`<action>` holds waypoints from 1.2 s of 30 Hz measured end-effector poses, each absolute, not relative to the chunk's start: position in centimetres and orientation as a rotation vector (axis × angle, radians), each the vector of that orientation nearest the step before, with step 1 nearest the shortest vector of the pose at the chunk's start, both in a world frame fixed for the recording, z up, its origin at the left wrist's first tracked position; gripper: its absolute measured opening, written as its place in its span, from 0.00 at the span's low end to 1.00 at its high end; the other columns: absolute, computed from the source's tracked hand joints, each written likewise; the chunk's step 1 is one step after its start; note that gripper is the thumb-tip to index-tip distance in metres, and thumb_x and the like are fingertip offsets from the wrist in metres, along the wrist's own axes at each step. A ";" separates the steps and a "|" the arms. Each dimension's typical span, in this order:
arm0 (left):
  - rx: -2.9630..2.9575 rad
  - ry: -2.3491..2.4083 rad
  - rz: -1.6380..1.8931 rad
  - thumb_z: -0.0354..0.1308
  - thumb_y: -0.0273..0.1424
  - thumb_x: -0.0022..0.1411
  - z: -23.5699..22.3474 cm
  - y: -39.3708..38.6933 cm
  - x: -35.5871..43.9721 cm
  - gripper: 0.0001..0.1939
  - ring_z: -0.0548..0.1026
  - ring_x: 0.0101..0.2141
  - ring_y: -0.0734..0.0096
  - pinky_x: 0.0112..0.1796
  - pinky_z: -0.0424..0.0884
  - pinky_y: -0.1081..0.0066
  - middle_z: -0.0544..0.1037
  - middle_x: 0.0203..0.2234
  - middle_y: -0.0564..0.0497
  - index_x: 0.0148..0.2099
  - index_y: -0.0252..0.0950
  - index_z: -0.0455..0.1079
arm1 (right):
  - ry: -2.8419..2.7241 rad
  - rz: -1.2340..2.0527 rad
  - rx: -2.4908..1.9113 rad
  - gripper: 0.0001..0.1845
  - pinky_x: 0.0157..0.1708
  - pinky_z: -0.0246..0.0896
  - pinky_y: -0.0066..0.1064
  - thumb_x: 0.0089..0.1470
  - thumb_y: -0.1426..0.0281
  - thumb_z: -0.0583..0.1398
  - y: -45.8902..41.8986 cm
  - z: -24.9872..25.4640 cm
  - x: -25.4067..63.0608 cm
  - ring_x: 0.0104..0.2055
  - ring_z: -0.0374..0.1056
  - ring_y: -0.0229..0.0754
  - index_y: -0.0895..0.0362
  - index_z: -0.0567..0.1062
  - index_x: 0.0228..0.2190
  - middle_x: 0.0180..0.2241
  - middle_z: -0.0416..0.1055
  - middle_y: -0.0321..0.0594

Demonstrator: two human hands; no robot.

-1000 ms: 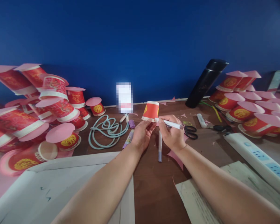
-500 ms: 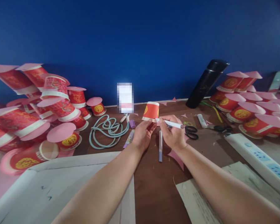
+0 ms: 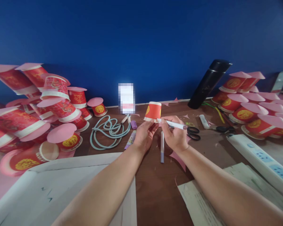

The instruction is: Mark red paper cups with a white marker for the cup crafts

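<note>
A red paper cup (image 3: 155,110) with a gold emblem and a white rim stands upside down in the middle of the view, its rim toward the table. My left hand (image 3: 145,135) grips it at the lower rim, fingers closed. In my right hand (image 3: 175,133) is a white marker pen (image 3: 176,125), pinched between thumb and fingers. The pen's tip end is at the cup's rim on the right; whether it touches cannot be made out. Below the hands a second white marker (image 3: 162,147) lies on the table.
Cups with pink paper tops are piled at left (image 3: 56,88) and right (image 3: 244,114). Around the hands lie a coiled cable (image 3: 106,138), black scissors (image 3: 193,133), a glue stick (image 3: 204,121) and pink scraps (image 3: 179,160). A black flask (image 3: 208,84) leans on the wall; a power strip (image 3: 261,157) lies right.
Almost nothing differs. The cup appears turned or raised very slightly, while both hands stay in the same place with the same grips.
</note>
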State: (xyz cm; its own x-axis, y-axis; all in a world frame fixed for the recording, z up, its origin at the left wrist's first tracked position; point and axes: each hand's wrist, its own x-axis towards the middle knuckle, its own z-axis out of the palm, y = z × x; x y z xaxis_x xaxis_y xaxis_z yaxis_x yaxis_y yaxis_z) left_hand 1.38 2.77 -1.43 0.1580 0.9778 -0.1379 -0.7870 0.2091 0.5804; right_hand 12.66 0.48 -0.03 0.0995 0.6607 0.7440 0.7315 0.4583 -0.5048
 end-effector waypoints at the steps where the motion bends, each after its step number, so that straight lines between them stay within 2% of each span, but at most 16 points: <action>1: 0.418 0.548 1.319 0.61 0.23 0.52 -1.4 2.8 1.4 0.05 0.75 0.34 0.75 0.46 0.68 0.70 0.78 0.32 0.48 0.34 0.30 0.73 | -1.601 -0.082 -1.239 0.05 0.37 0.63 0.35 0.55 0.67 0.57 0.5 0.0 12.7 0.34 0.71 0.42 0.54 0.72 0.32 0.30 0.74 0.38; 13: 0.391 0.576 1.309 0.61 0.23 0.52 -1.3 2.7 1.4 0.03 0.75 0.33 0.75 0.45 0.68 0.71 0.78 0.31 0.49 0.32 0.30 0.73 | -1.593 -0.087 -1.238 0.06 0.36 0.64 0.35 0.55 0.67 0.57 0.6 -0.1 12.7 0.34 0.71 0.42 0.54 0.72 0.34 0.31 0.74 0.39; 22: 0.387 0.587 1.310 0.62 0.22 0.50 -1.4 2.7 1.3 0.02 0.74 0.31 0.77 0.45 0.69 0.71 0.77 0.27 0.51 0.31 0.31 0.73 | -1.602 -0.039 -1.234 0.06 0.36 0.64 0.36 0.54 0.66 0.57 0.7 -0.3 12.6 0.33 0.71 0.42 0.54 0.73 0.29 0.29 0.74 0.37; 36: 0.393 0.560 1.306 0.61 0.23 0.51 -1.5 2.7 1.5 0.05 0.75 0.33 0.75 0.44 0.69 0.71 0.78 0.31 0.49 0.33 0.30 0.73 | -1.591 -0.121 -1.229 0.06 0.38 0.64 0.35 0.55 0.67 0.57 0.5 -0.1 12.7 0.36 0.71 0.43 0.55 0.72 0.34 0.32 0.74 0.39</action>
